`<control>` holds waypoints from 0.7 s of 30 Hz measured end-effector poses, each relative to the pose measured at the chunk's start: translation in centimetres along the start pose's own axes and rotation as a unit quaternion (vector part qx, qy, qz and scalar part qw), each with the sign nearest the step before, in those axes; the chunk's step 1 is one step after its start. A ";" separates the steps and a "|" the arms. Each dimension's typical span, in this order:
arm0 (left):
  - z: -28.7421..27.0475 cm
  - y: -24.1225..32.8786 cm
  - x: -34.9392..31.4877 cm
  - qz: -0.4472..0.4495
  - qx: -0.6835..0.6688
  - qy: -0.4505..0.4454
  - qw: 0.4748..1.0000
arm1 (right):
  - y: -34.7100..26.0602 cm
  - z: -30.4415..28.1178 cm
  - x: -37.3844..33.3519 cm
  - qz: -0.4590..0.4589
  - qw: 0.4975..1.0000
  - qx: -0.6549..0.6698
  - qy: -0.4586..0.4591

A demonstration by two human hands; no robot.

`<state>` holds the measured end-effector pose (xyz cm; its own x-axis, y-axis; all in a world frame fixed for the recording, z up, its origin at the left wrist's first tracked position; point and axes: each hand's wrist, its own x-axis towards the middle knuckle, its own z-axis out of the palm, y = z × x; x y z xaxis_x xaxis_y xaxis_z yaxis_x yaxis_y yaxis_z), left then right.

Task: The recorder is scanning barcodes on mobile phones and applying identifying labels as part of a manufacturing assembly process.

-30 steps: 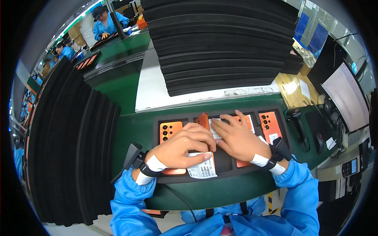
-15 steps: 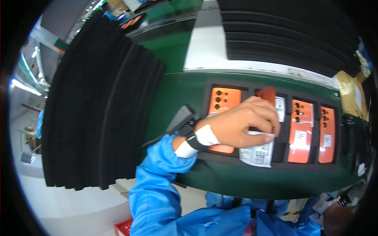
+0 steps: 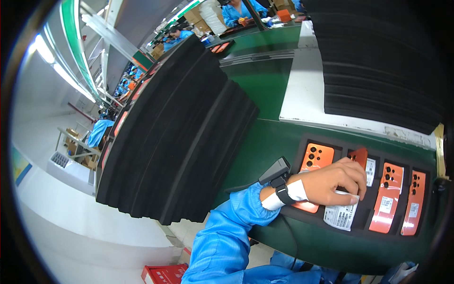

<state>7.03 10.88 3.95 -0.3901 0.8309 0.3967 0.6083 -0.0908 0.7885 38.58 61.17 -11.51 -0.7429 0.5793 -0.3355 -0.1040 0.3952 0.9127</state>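
Note:
My left hand [image 3: 335, 182], with a black strap and white wrap at the wrist, is closed over the second slot of a dark foam tray [image 3: 309, 137]. Its fingers are around a tilted orange phone [image 3: 360, 155], mostly hidden by the hand. A white printed label sheet [image 3: 341, 217] hangs under the thumb. Left of it lies an orange phone with round black lenses [image 3: 318, 156], partly covered by my hand. To the right, two more orange phones [image 3: 387, 199] [image 3: 413, 204] lie in their slots with small white labels. My right hand is out of sight.
A tall stack of black foam trays [image 3: 175, 132] leans on the left of the green table [image 3: 257, 142]. More black trays [image 3: 378, 66] sit on a white board [image 3: 302, 90] at the back right. A red box [image 3: 163, 273] stands below. Co-workers in blue [image 3: 239, 14] are farther back.
The view has swung left and up, so the tray and my left hand appear lower and farther right. My left hand keeps its grip. The blurred right hand has left the view.

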 end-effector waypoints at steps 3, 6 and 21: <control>0.0 0.0 -0.2 0.009 0.003 0.001 1.000 | -0.7 0.3 1.3 -0.060 0.998 0.028 0.014; 0.2 -0.2 -0.2 -0.001 -0.008 0.002 1.000 | -0.9 0.9 2.9 -0.103 0.994 0.030 0.018; -0.1 -0.1 -0.2 0.003 0.005 -0.002 1.000 | -5.7 0.0 6.3 -0.323 0.925 -0.192 0.057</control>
<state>6.96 10.71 3.81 -0.3840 0.8324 0.3995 0.6171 -0.0905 0.7817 34.52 62.55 -18.81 -0.5062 0.2228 -0.8332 -0.7614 0.3382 0.5530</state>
